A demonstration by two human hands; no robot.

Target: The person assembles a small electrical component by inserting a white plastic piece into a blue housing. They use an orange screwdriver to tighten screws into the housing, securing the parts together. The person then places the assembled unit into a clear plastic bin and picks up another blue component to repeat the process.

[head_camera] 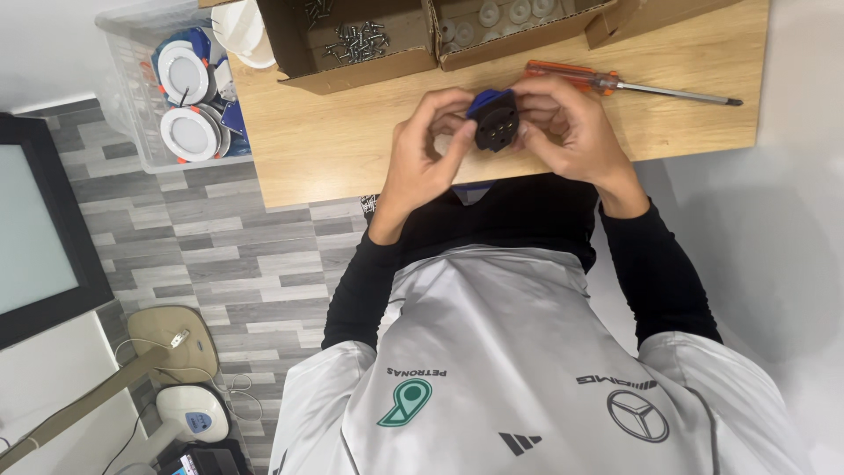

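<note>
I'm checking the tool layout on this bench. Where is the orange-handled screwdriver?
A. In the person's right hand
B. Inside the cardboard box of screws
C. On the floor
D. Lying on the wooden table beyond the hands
D: the screwdriver lies flat on the wooden table just beyond both hands, which hold a small black and blue part.

Wooden table [334, 149] at top, edged by white wall [800, 176] on one side; grey wood-plank floor [229, 255] beside the table, clear plastic bin [123, 97] against its end, dark-framed panel [40, 229] farther off along the floor
</note>
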